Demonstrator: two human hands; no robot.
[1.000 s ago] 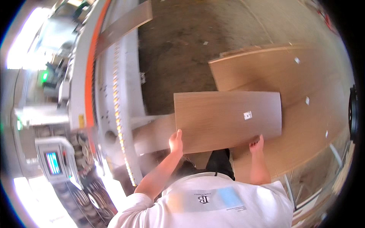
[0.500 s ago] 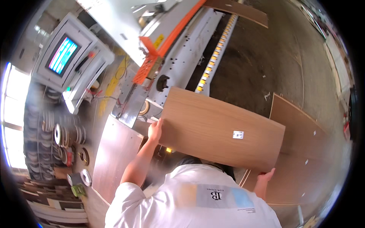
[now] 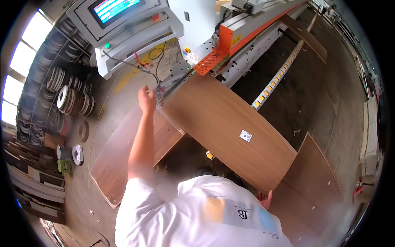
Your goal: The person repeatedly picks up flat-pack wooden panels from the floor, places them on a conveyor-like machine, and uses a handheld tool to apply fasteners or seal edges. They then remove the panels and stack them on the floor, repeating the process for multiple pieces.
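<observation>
A long wood-grain panel [image 3: 222, 123] with a small white label [image 3: 245, 136] lies slantwise before me. Its far left end reaches the machine's metal bed, under the orange perforated guard [image 3: 210, 61]. My right hand [image 3: 265, 199] grips the panel's near right end, its fingertips showing at the edge and the rest hidden by my sleeve. My left hand [image 3: 147, 99] is raised off the panel, left of its far corner, with its fingers loosely apart and nothing visible in them. Beneath that arm is another brown board [image 3: 131, 144].
A control console [image 3: 123, 33] with a lit screen stands at the far left. A roller rail [image 3: 277, 78] runs beside the machine. More brown panels [image 3: 312, 173] are stacked at right. Rolls of edge banding [image 3: 70, 99] fill a rack at left. Cables [image 3: 154, 70] hang near the console.
My left hand has let go of the panel and risen clear of it. The panel's left end has moved forward to the orange guard. The view has turned toward the console.
</observation>
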